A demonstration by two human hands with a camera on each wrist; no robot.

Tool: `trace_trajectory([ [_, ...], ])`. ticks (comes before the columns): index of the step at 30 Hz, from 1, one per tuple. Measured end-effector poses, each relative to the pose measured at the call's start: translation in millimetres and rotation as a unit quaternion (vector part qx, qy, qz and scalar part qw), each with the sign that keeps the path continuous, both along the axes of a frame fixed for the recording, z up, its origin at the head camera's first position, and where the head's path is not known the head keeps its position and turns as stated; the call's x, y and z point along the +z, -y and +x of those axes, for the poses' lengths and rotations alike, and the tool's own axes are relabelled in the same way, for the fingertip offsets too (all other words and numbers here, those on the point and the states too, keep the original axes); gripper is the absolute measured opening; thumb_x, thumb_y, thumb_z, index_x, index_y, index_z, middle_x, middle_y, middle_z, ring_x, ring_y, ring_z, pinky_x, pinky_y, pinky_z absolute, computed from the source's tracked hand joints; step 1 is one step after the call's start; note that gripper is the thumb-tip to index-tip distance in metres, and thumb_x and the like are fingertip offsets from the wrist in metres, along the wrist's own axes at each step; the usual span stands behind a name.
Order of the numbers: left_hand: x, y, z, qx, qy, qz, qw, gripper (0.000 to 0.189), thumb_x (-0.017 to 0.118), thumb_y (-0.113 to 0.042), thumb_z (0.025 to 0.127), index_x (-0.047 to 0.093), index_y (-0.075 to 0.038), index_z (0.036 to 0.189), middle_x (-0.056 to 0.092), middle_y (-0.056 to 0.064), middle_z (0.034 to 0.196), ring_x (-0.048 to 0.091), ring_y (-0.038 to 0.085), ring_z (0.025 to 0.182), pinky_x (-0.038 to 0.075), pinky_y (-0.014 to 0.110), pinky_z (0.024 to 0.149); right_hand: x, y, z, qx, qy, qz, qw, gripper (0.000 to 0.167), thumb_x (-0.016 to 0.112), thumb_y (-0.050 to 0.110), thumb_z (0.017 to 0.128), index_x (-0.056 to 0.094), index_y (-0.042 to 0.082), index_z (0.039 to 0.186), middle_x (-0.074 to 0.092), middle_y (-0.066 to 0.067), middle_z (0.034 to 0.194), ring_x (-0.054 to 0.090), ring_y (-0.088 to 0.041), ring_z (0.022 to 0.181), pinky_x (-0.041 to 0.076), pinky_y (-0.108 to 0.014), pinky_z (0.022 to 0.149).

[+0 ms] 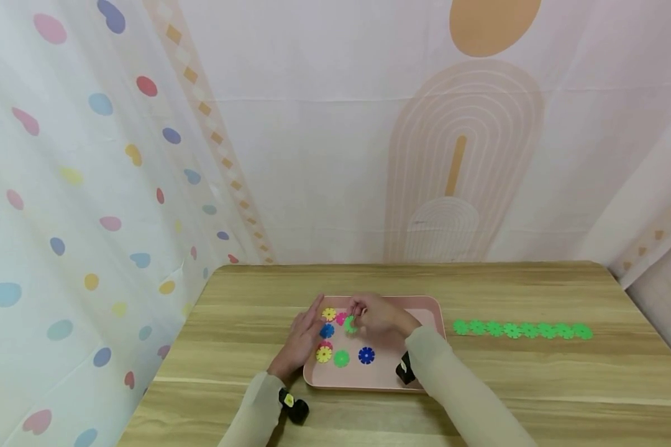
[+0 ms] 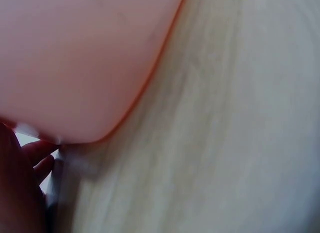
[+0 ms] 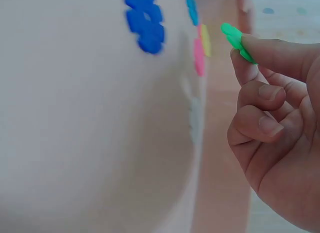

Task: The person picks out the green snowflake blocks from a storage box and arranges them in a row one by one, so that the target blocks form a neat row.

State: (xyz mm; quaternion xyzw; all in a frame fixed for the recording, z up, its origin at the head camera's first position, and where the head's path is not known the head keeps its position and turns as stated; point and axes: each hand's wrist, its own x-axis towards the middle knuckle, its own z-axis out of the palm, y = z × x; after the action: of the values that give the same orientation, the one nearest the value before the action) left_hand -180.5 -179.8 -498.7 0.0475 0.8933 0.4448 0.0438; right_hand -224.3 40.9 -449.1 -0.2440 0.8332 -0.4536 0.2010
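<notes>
My right hand (image 1: 377,315) is over the pink tray (image 1: 349,377), pinching a green notched, flower-shaped plastic disc (image 3: 235,39) between thumb and index finger. Its other fingers curl in toward the palm in the right wrist view. At the tray's left side, my left hand (image 1: 301,338) rests along the rim with its fingers stretched out. Inside the tray lie a dark blue disc (image 1: 366,355), another green disc (image 1: 342,358), a lighter blue disc (image 1: 327,331), two yellow discs (image 1: 324,354) and pink discs (image 1: 342,318).
To the tray's right, a straight row of several green discs (image 1: 511,330) lies on the wooden table (image 1: 257,292), edge to edge. Patterned curtains (image 1: 324,155) hang behind the table and along its left side.
</notes>
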Motion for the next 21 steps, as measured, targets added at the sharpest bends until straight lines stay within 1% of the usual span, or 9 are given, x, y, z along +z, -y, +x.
trace_trajectory([
  [2,-0.3,-0.1,0.3,0.001,0.003,0.0,1.0,0.057,0.037,-0.036,0.106,0.017,-0.032,0.16,0.032,0.01,0.158,0.023,0.035,0.14,0.016,0.071,0.111,5.7,-5.2,-1.0,-0.007,-0.006,0.001,1.0,0.01,0.065,-0.001,0.091,0.061,0.008,0.096,0.058,-0.002,0.087,0.052,-0.017,0.082,0.046,-0.028,0.074],
  [7,0.2,0.0,0.6,0.003,0.005,0.003,1.0,0.057,0.037,-0.037,0.106,0.017,-0.031,0.16,0.03,0.009,0.159,0.023,0.034,0.14,0.016,0.07,0.112,16.7,-22.0,-3.2,-0.016,-0.038,-0.006,0.9991,0.009,0.068,0.002,0.091,0.062,0.006,0.097,0.059,-0.001,0.086,0.052,-0.016,0.08,0.046,-0.027,0.073],
  [10,0.8,0.2,0.5,0.001,0.006,0.011,0.9999,0.057,0.036,-0.036,0.106,0.017,-0.031,0.16,0.027,0.008,0.162,0.014,0.036,0.146,0.01,0.07,0.113,22.2,-33.4,-2.6,-0.015,-0.049,-0.018,0.9985,0.009,0.066,0.0,0.091,0.062,0.005,0.098,0.059,-0.002,0.087,0.052,-0.016,0.081,0.046,-0.027,0.073],
  [12,1.2,0.2,0.4,-0.001,0.009,0.015,0.9998,0.057,0.036,-0.036,0.106,0.017,-0.031,0.16,0.024,0.006,0.163,0.007,0.037,0.149,0.006,0.07,0.114,26.3,-41.0,-1.3,-0.017,-0.056,-0.019,0.9981,0.009,0.064,0.0,0.091,0.063,0.005,0.099,0.059,-0.002,0.088,0.052,-0.016,0.082,0.045,-0.028,0.074],
  [14,1.1,0.4,0.2,-0.002,0.011,0.017,0.9998,0.058,0.036,-0.036,0.106,0.016,-0.032,0.16,0.024,0.005,0.164,0.003,0.038,0.15,0.004,0.07,0.114,28.9,-49.1,-0.7,-0.017,-0.066,-0.016,0.9975,0.01,0.063,0.0,0.091,0.063,0.006,0.099,0.06,-0.003,0.088,0.053,-0.016,0.083,0.045,-0.028,0.074],
  [18,0.4,0.4,0.2,0.0,0.018,0.014,0.9997,0.058,0.036,-0.038,0.106,0.016,-0.033,0.16,0.024,0.005,0.164,0.005,0.037,0.149,0.005,0.07,0.113,32.9,-64.5,-0.3,-0.024,-0.082,-0.008,0.9963,0.01,0.063,0.002,0.091,0.063,0.007,0.099,0.061,-0.002,0.089,0.054,-0.016,0.084,0.046,-0.029,0.074],
  [21,-0.5,0.3,0.3,0.002,0.02,0.015,0.9997,0.058,0.036,-0.038,0.106,0.016,-0.034,0.159,0.024,0.006,0.163,0.008,0.037,0.148,0.007,0.071,0.113,36.5,-76.4,0.5,-0.03,-0.083,-0.006,0.9961,0.009,0.064,0.005,0.092,0.063,0.008,0.1,0.06,-0.002,0.091,0.053,-0.017,0.084,0.046,-0.029,0.073],
])
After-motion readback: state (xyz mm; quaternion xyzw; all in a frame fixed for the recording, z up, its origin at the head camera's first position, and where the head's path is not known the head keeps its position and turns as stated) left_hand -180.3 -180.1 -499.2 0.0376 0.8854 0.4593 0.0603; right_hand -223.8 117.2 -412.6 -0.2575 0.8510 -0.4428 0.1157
